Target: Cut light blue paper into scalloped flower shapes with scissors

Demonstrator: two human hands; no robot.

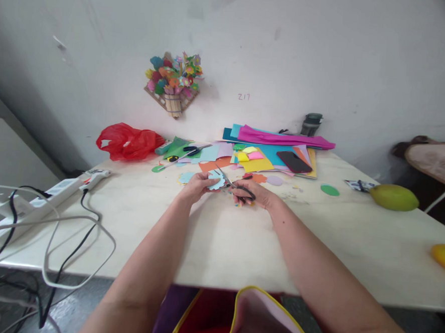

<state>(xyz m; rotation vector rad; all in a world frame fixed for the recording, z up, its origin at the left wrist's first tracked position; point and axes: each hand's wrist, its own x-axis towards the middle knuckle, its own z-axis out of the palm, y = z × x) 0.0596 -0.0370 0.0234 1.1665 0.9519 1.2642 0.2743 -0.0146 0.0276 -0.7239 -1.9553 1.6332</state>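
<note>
Pinched in my left hand [196, 188] is a light blue paper piece [216, 179] with a scalloped edge. My right hand [256, 192] grips a pair of scissors [245, 192] with dark handles, fingers wrapped through the loops. The scissor blades point up and left, right beside the paper's edge; whether they touch it is hard to make out. Behind my left hand lies another light blue scalloped piece [186, 177]. Beyond my right hand are an orange scalloped piece [258, 178] and a lilac round piece [274, 180]. Small paper scraps lie under the hands.
Coloured paper sheets [260, 164], a phone [294, 162] and a second pair of scissors [193, 149] lie at the back. A red plastic bag [129, 143] sits back left, a power strip [51, 196] with cables at left. A green mango-like fruit [394, 197] rests at right.
</note>
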